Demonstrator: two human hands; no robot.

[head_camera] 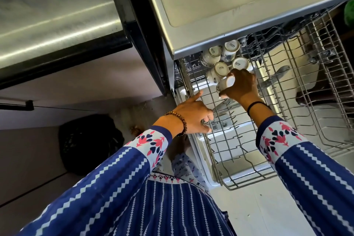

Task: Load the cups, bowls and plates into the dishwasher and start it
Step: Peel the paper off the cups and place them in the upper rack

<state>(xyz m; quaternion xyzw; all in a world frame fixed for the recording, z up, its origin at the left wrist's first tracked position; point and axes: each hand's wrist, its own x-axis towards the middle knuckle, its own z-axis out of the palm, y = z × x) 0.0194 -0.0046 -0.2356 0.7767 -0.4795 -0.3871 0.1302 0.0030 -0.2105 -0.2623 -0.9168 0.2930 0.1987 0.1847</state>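
Note:
The dishwasher's upper wire rack [226,143] is pulled out under the steel counter edge. Several white cups with blue patterns [220,70] lie upside down at the rack's back left. My right hand [242,86] grips another white cup [226,83], tilted on its side just in front of those cups. My left hand [193,114] grips the rack's left rim, with its forefinger stretched out along the wire. The open dishwasher door [228,138] shows white below the rack.
A steel counter top [229,2] overhangs the dishwasher. To the left stands a steel appliance with a black frame [57,25]. A black bag [90,143] lies on the floor at the left. Something green [349,13] peeks in at the right edge.

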